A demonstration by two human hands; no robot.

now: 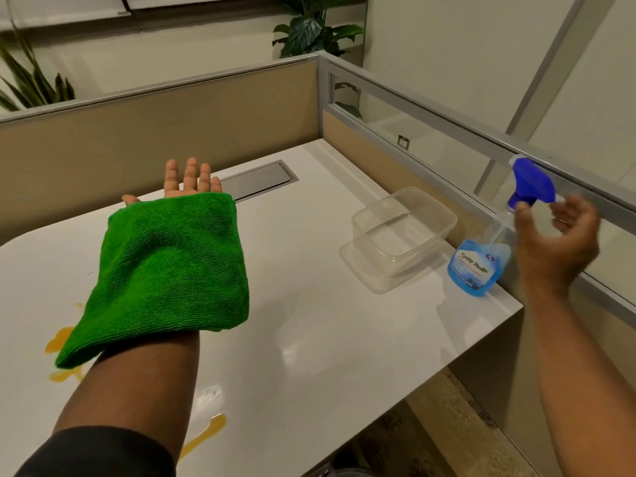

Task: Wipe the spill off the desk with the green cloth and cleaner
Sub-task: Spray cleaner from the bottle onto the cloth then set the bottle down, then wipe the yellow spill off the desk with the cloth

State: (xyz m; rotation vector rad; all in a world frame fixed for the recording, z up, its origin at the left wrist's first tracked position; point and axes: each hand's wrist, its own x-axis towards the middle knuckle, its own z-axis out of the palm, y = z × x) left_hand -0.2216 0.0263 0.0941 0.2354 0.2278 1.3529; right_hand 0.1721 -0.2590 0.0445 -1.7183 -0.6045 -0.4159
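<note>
A folded green cloth [168, 270] lies draped over my left hand [187, 180] and wrist, which is held palm up above the white desk [327, 339] with fingers spread. Yellow-orange spill [60, 339] streaks the desk under my left arm, with another streak [206, 433] near the front edge. The spray cleaner bottle [481, 263], blue liquid with a blue trigger head [530, 184], stands at the desk's right edge. My right hand [557, 242] is open and curled just beside the bottle's neck, blurred; I cannot tell whether it touches the bottle.
A clear plastic container [402, 232] sits on its lid left of the bottle. A grey cable hatch [258, 180] is set into the desk's back. Partition walls [172, 132] close the back and right sides. The desk's front-right edge drops to the floor.
</note>
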